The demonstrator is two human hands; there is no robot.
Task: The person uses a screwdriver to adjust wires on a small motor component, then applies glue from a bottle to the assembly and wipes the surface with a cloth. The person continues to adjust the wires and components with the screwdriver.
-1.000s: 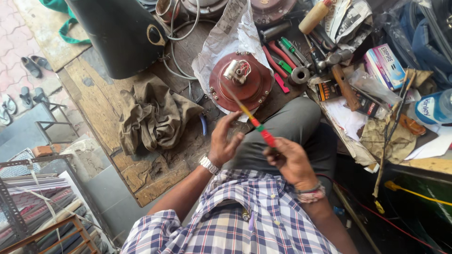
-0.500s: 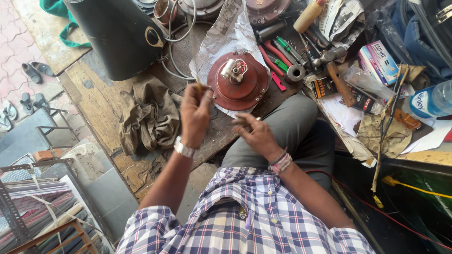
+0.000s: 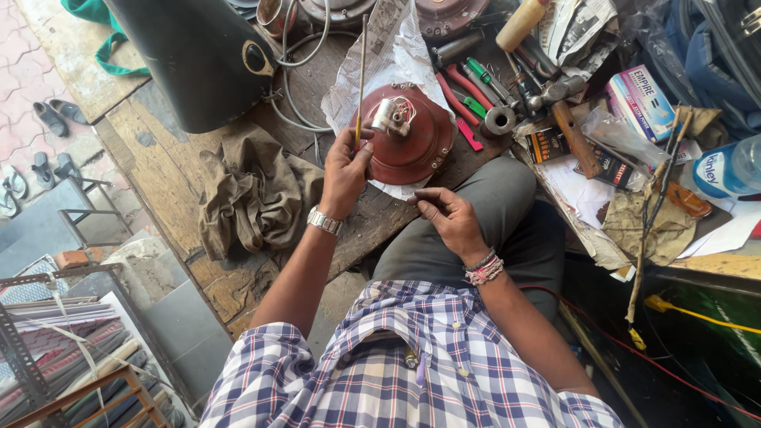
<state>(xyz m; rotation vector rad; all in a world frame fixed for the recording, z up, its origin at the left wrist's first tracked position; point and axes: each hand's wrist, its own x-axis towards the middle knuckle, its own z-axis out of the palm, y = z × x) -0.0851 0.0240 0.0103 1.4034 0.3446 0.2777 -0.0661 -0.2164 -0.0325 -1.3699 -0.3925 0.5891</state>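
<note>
Left hand, wristwatch on the wrist, is rising from a bent forearm and pinching a thin yellow-handled rod upright, the shaft pointing away across the bench. Right hand, beaded band at the wrist, is hovering with loosely curled fingers, gripping nothing, just below the red-brown round motor housing. That housing is lying on crumpled white paper at the bench edge, just beside the left hand.

Black cone-shaped casing is standing upper left. Olive cloth is lying crumpled left of the hands. Blue-capped bottle with a blue label is lying far right. White-and-pink rectangular box is resting upper right.
</note>
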